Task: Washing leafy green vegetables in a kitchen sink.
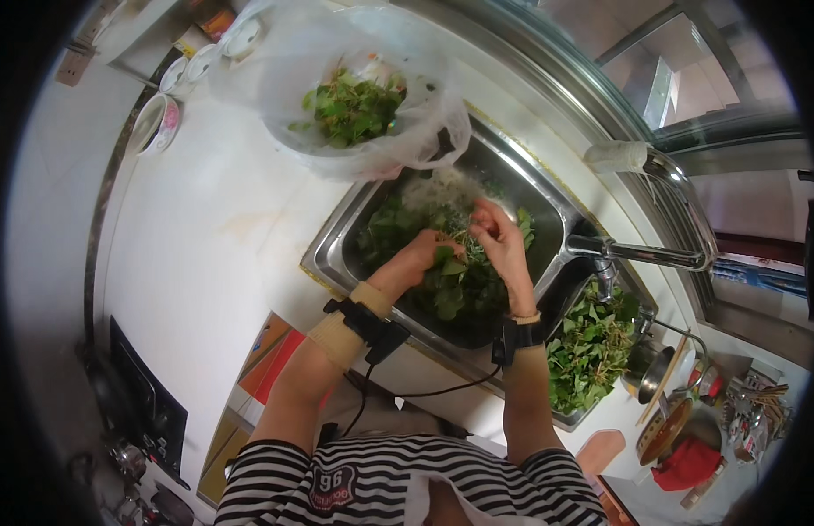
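Observation:
Leafy greens lie in water in the stainless steel sink basin. My left hand is in the basin, its fingers closed on some leafy stems. Close to its right, my right hand is raised over the greens with thumb and fingers curled together; whether a stem is between them is too small to tell. A translucent plastic bag with more greens inside stands at the sink's far left edge. Foam or pale scum shows on the water beside it.
The chrome faucet reaches in from the right. A second basin heaped with greens lies to my right, near a metal pot, a woven basket and a red cloth. A patterned bowl stands far left; a black cooktop is lower left.

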`<state>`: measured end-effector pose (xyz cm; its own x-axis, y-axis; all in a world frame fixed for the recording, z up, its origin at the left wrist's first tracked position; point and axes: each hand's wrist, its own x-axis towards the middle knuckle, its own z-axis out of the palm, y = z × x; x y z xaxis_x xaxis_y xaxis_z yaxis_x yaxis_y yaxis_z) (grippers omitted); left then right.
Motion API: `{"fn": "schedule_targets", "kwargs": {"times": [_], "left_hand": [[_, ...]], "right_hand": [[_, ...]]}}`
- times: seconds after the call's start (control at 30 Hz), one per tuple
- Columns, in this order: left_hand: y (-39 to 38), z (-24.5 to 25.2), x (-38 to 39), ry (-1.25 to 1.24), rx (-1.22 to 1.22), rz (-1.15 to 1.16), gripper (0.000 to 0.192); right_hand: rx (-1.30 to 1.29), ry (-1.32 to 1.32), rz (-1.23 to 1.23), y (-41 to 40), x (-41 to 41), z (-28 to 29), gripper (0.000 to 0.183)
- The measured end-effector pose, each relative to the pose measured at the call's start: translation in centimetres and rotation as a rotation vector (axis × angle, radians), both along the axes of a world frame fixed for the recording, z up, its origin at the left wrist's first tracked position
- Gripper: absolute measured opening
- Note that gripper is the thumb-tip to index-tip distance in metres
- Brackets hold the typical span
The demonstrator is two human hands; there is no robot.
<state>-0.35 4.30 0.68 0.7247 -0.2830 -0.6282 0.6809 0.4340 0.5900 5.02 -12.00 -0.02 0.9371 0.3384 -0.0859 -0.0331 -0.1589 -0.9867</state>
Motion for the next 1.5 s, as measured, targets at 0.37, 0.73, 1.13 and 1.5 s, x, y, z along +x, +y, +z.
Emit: {"fn": "schedule_targets", "kwargs": {"times": [0.37,0.73,1.13,1.5], "left_hand": [[-0.5,-0.7,-0.3,0.0,-0.093,-0.036,0.013],[-0.6,-0.8,-0.3,-0.027,-0.079,-0.057,0.015],[-0.2,-1.3,0.0,-0.042,-0.177,-0.12,0.012],[-0.8,-1.5,0.3,0.011,-0.266,-0.111,0.01]], "right_hand": [[-0.053,0.185,-0.007,-1.3,0.0,1.6,0.014],[-0.092,0.18,0.09,-1.3,-0.3,1.4,0.015],[-0.055,0.192,0.038,-2.2,0.3,0.4,0.014],[-0.377,-0.201,0.118,-1.0,0.0,0.8,0.017]]}}
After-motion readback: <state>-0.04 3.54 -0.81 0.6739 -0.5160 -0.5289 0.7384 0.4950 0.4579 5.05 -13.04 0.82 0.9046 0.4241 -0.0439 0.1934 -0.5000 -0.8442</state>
